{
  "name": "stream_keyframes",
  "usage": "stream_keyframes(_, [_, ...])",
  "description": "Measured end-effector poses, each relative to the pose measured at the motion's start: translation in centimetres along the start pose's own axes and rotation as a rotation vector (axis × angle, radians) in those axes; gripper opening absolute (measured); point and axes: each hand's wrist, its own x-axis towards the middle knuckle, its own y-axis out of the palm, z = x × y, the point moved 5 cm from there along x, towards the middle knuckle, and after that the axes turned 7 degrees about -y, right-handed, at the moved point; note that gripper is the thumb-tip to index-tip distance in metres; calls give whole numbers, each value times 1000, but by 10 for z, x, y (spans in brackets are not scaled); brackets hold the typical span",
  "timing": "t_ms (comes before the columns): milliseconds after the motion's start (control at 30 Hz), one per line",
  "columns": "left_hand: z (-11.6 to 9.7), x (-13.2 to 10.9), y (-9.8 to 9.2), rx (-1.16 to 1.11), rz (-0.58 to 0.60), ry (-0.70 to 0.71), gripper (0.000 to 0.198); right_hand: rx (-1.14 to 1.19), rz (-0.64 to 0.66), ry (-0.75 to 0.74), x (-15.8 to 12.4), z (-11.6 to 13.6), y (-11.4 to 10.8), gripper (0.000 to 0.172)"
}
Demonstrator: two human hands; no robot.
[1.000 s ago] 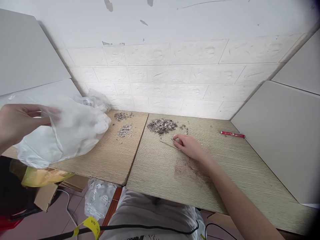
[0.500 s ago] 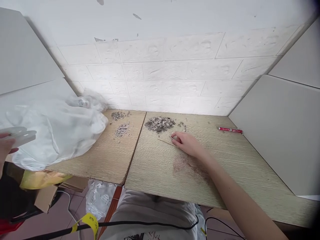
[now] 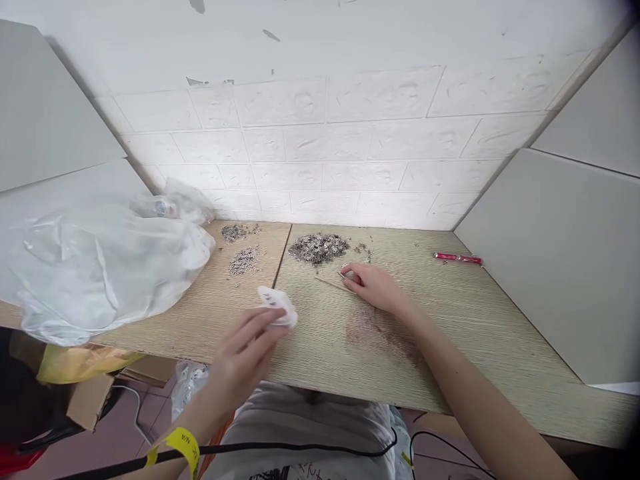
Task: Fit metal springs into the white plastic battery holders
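Left hand (image 3: 246, 348) gripping white piece (image 3: 275, 299), right hand (image 3: 374, 287) pinching slim item (image 3: 343, 275) — metal pile (image 3: 319, 249) beyond

You wear a loose, pale grey-white garment (image 3: 310, 420), creased across the lap, with a dark print (image 3: 275, 474) and thin reddish-brown lettering (image 3: 313, 473) low down. Across your front runs a black cable (image 3: 280, 448), thicker towards your left, wrapped in a yellow tag (image 3: 181, 441) with upside-down black characters. Your left hand (image 3: 253, 347), right hand (image 3: 373, 287) and forearms (image 3: 460, 377) are bare.
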Motion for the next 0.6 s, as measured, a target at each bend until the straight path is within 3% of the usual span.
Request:
stream_keyframes(100, [-4, 3, 41, -42, 83, 39, 32, 10, -3, -16, 0, 0, 0, 26])
stream_keyframes(233, [-2, 16, 61, 37, 145, 21, 26, 7, -9, -16, 0, -2, 0, 27])
stream_keyframes(467, [-7, 19, 67, 45, 210, -27, 21, -31, -4, -25, 0, 0, 0, 24])
stream_keyframes(567, [-23, 29, 54, -244, 276, -113, 20, -16, -10, -34, 0, 1, -1, 26])
stream_keyframes(600, [-31, 32, 49, -391, 361, -127, 18, -3, -13, -37, 0, 1, -1, 27])
